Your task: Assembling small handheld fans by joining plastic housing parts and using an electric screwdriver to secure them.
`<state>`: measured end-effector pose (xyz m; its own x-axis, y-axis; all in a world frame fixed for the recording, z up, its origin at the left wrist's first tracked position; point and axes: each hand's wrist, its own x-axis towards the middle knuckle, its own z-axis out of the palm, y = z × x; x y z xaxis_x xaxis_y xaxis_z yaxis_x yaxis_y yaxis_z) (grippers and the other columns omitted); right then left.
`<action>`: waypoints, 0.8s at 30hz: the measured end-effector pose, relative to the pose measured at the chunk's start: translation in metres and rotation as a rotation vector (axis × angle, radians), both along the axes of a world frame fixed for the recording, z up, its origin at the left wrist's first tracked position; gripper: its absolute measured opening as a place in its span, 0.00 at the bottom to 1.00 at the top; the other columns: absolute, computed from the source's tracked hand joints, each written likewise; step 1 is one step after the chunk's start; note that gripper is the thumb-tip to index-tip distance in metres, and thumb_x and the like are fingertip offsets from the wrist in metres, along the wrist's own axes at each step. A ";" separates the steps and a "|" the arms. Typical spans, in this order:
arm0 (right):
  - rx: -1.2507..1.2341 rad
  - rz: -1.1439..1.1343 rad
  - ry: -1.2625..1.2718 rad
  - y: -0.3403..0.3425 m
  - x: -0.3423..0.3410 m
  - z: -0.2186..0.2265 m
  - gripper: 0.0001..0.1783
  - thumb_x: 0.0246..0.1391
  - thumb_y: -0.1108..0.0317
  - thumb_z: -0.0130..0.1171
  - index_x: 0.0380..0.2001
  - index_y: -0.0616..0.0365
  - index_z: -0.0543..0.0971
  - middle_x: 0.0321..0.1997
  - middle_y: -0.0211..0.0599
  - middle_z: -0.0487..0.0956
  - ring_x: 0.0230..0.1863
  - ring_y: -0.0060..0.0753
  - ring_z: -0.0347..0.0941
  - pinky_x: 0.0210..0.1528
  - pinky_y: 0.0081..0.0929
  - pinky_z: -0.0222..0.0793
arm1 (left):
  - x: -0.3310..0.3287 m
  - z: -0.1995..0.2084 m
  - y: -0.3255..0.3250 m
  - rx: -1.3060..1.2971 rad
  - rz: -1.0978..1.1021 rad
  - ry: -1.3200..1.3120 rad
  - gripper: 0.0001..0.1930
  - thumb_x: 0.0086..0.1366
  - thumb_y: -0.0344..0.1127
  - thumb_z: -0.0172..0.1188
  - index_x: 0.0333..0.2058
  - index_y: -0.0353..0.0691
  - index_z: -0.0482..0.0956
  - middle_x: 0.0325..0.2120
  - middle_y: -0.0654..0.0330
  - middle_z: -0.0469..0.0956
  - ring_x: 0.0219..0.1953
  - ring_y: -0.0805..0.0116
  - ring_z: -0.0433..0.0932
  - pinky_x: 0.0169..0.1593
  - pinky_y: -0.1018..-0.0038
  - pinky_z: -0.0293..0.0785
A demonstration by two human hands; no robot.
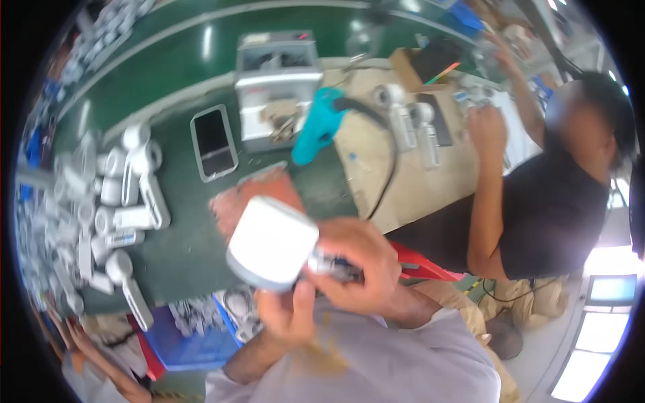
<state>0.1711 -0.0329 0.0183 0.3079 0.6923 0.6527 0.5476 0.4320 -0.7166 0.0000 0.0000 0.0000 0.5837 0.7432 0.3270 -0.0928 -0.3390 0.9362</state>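
Smooth white rounded-square casing [277,240], right fingers [356,238] round silvery part [329,264], ragged reddish cloth [269,188]

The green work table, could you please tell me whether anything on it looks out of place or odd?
Nothing looks plainly spilled or broken. The white devices at the left lie in a jumbled heap, pointing different ways, and the reddish cloth behind the held white part has an uneven, ragged-looking edge.

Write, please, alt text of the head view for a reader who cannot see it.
A person's left hand and right hand hold a white rounded part above a green bench. White devices lie piled at left; a teal tool lies beyond the hands, a co-worker at right.
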 end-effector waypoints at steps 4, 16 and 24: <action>-0.137 -0.028 -0.153 -0.018 0.030 -0.036 0.29 0.48 0.77 0.73 0.53 0.62 0.71 0.55 0.47 0.82 0.47 0.50 0.78 0.48 0.43 0.77 | 0.059 -0.014 -0.051 -0.575 0.114 -0.254 0.26 0.73 0.27 0.52 0.65 0.22 0.60 0.60 0.44 0.70 0.63 0.57 0.70 0.67 0.62 0.65; -0.424 0.377 -0.014 -0.048 0.050 -0.044 0.23 0.60 0.72 0.60 0.57 0.66 0.71 0.65 0.54 0.73 0.55 0.45 0.74 0.57 0.36 0.70 | 0.052 -0.029 -0.035 -0.847 0.184 -0.177 0.15 0.76 0.34 0.53 0.57 0.35 0.68 0.42 0.58 0.80 0.42 0.73 0.81 0.46 0.74 0.78; -0.633 0.505 0.765 -0.009 0.059 -0.047 0.38 0.62 0.64 0.64 0.70 0.65 0.60 0.60 0.44 0.73 0.60 0.32 0.72 0.61 0.31 0.70 | 0.035 -0.035 -0.036 -0.430 0.038 0.093 0.17 0.70 0.32 0.62 0.54 0.36 0.73 0.37 0.52 0.82 0.36 0.62 0.82 0.42 0.67 0.78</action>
